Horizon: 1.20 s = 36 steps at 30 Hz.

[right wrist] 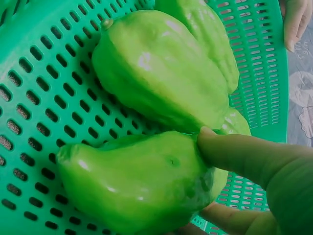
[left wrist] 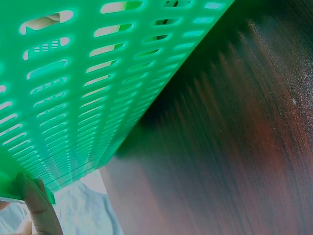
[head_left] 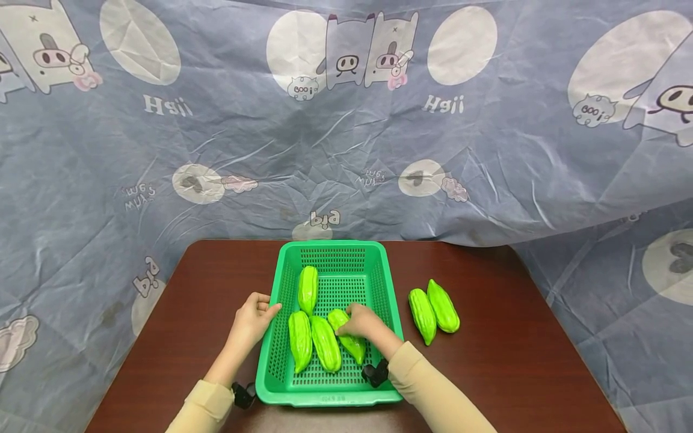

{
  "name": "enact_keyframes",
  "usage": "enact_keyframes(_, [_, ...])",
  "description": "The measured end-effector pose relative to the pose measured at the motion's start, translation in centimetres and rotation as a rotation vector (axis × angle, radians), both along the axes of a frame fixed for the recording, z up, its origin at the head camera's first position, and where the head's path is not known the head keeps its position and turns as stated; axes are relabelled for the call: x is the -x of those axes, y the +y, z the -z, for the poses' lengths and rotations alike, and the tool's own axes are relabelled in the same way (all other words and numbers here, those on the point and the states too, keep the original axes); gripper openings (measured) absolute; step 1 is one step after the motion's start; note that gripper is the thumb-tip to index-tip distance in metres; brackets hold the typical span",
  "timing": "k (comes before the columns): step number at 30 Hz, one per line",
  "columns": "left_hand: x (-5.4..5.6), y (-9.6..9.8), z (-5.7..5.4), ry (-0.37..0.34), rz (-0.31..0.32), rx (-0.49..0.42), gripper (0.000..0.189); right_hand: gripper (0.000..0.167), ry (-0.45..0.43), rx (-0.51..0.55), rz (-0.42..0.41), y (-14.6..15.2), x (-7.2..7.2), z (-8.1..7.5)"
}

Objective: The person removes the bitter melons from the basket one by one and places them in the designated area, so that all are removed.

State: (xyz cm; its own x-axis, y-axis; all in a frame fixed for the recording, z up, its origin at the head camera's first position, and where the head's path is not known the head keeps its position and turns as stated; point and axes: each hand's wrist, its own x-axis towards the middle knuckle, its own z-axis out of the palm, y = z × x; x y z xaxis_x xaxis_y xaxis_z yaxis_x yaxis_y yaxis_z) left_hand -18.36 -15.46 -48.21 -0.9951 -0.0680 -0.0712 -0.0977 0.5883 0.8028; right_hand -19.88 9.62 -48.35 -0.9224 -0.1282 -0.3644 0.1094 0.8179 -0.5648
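Note:
A green plastic basket [head_left: 327, 397] with slotted walls stands on the table. My left hand [head_left: 252, 319] grips its left rim; in the left wrist view a finger [left wrist: 41, 208] hooks over the edge. Inside the basket, my right hand [head_left: 366, 323] holds a light green bitter melon [head_left: 354, 350] at the right, thumb and fingers around one end, as the right wrist view also shows. Beside it lie two more bitter melons, one in the middle [head_left: 326, 344] and one at the left [head_left: 300, 341]. Another bitter melon [head_left: 308, 288] lies farther back.
Two bitter melons, one nearer the basket [head_left: 422, 316] and one beyond it [head_left: 443, 307], lie side by side on the dark brown table [head_left: 498, 361], right of the basket. A blue-grey printed cloth [head_left: 346, 132] hangs behind the table and along both sides.

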Motion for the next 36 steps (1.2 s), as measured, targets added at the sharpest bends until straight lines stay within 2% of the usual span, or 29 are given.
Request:
enact_keyframes(12, [-0.1,0.0,0.0,-0.006,0.002,-0.006,0.04,0.062,0.026,0.014,0.031,0.3,0.2,-1.0])
enact_keyframes(20, [-0.1,0.1,-0.2,-0.005,0.002,-0.001,0.04,0.063,0.08,0.089,0.054,0.7,0.7,-3.9])
enact_keyframes(25, [0.0,0.1,-0.1,-0.009,0.0,0.007,0.04,0.065,0.101,0.156,0.1,1.6,0.9,-5.7])
enact_keyframes(36, [0.1,0.1,0.1,-0.019,-0.012,0.011,0.04,0.063,0.266,0.275,0.246,6.6,1.3,-9.0])
